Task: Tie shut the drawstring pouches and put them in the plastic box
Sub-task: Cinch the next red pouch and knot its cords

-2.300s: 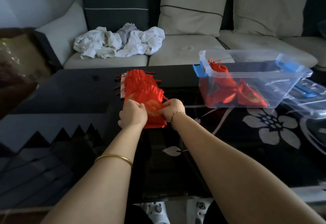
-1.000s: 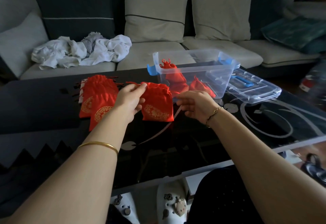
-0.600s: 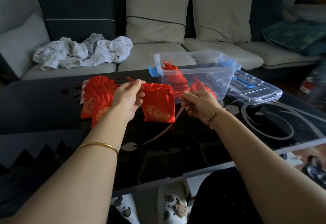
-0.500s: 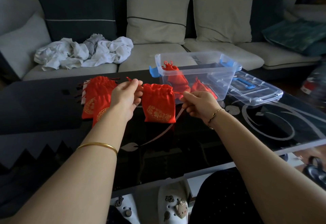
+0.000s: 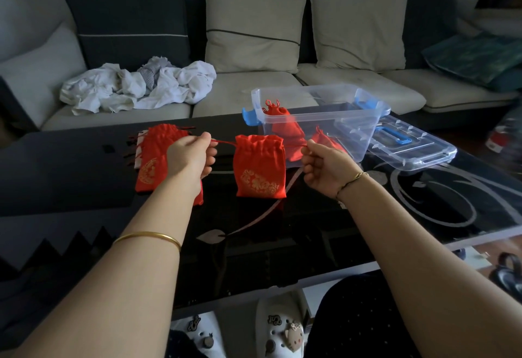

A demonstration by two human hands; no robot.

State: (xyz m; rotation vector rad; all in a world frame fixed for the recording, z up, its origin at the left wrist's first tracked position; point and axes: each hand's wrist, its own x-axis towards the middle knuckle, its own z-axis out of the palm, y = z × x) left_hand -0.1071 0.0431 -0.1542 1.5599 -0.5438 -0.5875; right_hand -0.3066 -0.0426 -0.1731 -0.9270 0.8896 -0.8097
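A red drawstring pouch (image 5: 260, 168) with a gold pattern hangs above the black table between my hands, its mouth gathered. My left hand (image 5: 192, 157) pinches the left drawstring and my right hand (image 5: 324, 165) pinches the right one, both strings taut. A pile of red pouches (image 5: 154, 157) lies flat on the table to the left, partly behind my left hand. The clear plastic box (image 5: 364, 120) with blue latches stands behind on the right and holds tied red pouches (image 5: 285, 126).
The box's clear lid (image 5: 409, 146) lies right of the box. The glossy black table (image 5: 423, 211) has a floral pattern. A sofa with cushions and crumpled white cloths (image 5: 135, 86) runs behind. Shoes lie on the floor at the right.
I lifted one pouch off the pile and carried it right. My hands moved apart along the drawstrings, and the pouch's mouth has gathered tighter.
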